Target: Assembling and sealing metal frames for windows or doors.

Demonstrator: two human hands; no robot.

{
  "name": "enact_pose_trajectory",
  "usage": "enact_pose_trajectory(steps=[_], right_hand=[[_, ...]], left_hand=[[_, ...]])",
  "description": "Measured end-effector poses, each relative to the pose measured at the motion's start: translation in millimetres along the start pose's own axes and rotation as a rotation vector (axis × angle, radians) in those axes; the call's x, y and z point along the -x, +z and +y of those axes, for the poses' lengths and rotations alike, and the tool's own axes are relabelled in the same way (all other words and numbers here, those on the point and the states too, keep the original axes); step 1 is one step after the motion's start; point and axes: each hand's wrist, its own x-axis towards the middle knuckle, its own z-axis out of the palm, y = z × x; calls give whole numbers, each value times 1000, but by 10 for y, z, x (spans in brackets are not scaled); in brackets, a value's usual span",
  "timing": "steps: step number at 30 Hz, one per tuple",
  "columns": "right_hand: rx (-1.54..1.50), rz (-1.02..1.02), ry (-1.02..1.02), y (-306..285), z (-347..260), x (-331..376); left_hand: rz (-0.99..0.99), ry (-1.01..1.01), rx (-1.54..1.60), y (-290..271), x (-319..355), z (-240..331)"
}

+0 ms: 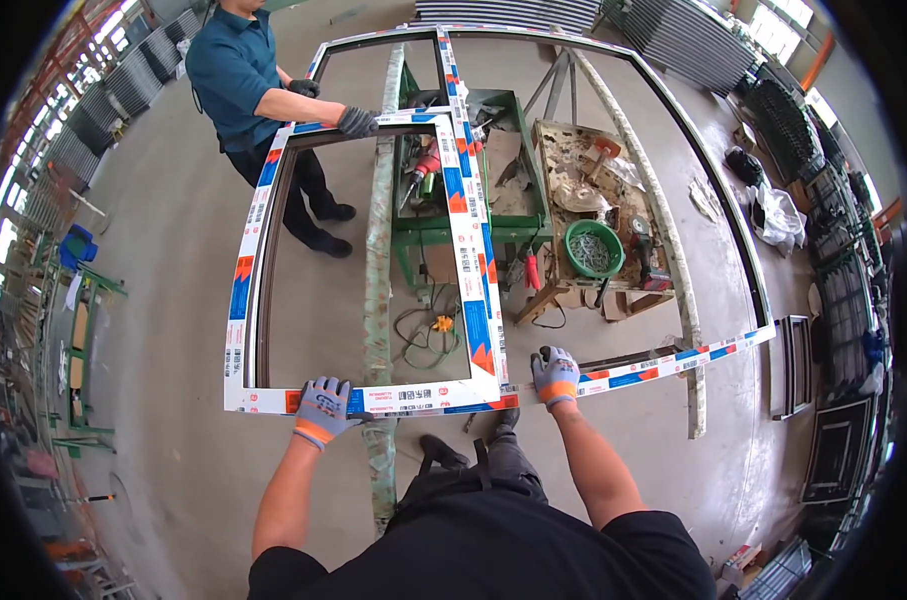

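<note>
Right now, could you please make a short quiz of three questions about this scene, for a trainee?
1. True or false: both gloved hands, left hand and right hand, grip the near edge of the frames.
2. What does the green bowl hold? A) screws B) paint C) gloves
3. Fill in: the co-worker holds the ____ end of the smaller window frame.

Key: 1 true; 2 A; 3 far.

Smaller frame (pixel 363 400) lies on larger frame (pixel 693 240), at its left. Tool counter (pixel 493 200) beneath both; bowl of screws (pixel 592 249) at its right. Co-worker (pixel 243 70) at far end.
</note>
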Motion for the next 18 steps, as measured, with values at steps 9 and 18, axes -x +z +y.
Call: enact_pose_trajectory(steps=[9, 18], right_hand=[[-13, 26, 5, 12, -22, -5], [-12, 18, 25, -27, -73, 10]], left_hand=[[40, -2, 34, 108, -40, -120], [25, 20, 33, 358, -85, -210]])
